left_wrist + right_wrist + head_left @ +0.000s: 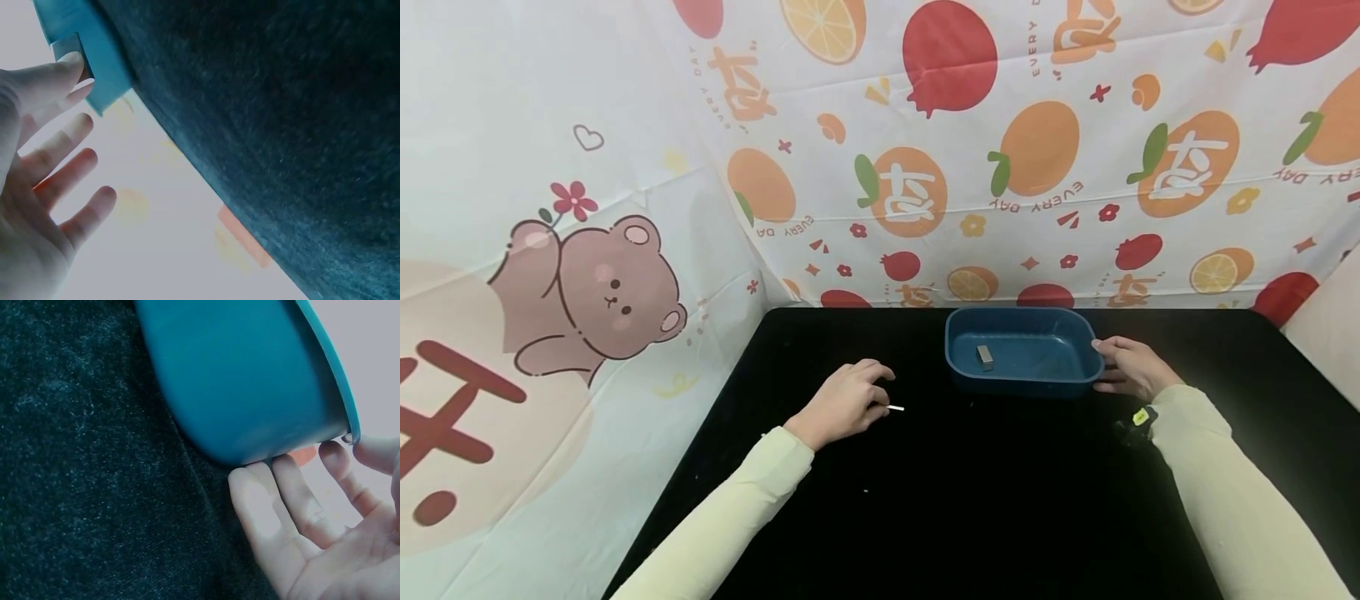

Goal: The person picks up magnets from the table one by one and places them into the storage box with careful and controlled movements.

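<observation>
My left hand [847,402] is over the black cloth, left of the blue plastic basin [1030,387]. Between thumb and index finger it pinches a small grey block [70,49] with a pale edge; the other fingers are spread apart. Only a thin white edge of that piece shows in the head view. My right hand [1133,367] holds the basin's right end, thumb at the rim and fingertips against the outer wall [250,394]. Inside the basin, toward its left end, lies another small grey block [985,357].
A black velvety cloth [1000,500] covers the table. Behind it hangs a white curtain with a fruit print [970,167], and a pale sheet with a bear print [617,283] hangs at the left. A tiny white speck [865,491] lies on the cloth.
</observation>
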`<state>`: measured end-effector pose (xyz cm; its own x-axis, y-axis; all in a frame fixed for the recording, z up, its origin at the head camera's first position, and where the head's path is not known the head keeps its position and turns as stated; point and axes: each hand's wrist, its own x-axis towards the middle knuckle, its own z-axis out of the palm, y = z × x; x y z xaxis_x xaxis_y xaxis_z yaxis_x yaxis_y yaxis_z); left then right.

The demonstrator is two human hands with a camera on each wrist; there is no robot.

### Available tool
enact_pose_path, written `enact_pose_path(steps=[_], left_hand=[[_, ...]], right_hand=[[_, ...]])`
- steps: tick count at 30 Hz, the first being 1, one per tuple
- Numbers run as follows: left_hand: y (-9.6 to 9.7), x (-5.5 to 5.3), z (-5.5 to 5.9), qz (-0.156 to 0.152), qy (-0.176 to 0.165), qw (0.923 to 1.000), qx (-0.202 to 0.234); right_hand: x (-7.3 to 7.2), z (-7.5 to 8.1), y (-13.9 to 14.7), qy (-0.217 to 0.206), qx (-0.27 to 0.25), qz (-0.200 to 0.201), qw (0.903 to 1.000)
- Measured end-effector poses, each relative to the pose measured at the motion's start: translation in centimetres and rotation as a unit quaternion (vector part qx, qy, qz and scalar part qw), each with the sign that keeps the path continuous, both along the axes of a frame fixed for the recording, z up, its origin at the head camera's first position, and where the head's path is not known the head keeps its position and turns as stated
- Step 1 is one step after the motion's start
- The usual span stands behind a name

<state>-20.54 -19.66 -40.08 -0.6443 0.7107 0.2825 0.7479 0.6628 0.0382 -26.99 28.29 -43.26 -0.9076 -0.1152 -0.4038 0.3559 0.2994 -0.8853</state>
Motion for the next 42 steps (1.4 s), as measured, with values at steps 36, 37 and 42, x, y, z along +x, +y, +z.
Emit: enact_pose_path(steps=[36, 37, 42], left_hand=[[0.6, -3.1, 0.3, 0.042, 0.000, 0.9985, 0.035], [0.6, -3.1, 0.3, 0.043, 0.001, 0.9984, 0.037], [0.8, -3.4, 0.4, 0.044, -0.011, 0.9980, 0.044]], right_hand=[[-0.2, -0.3, 0.3, 0.000, -0.002, -0.001, 1.0000], [-0.2, -0.4, 0.3, 0.001, -0.004, 0.000, 1.0000], [-0.2, -0.4, 0.3, 0.003, -0.007, 0.002, 1.0000]])
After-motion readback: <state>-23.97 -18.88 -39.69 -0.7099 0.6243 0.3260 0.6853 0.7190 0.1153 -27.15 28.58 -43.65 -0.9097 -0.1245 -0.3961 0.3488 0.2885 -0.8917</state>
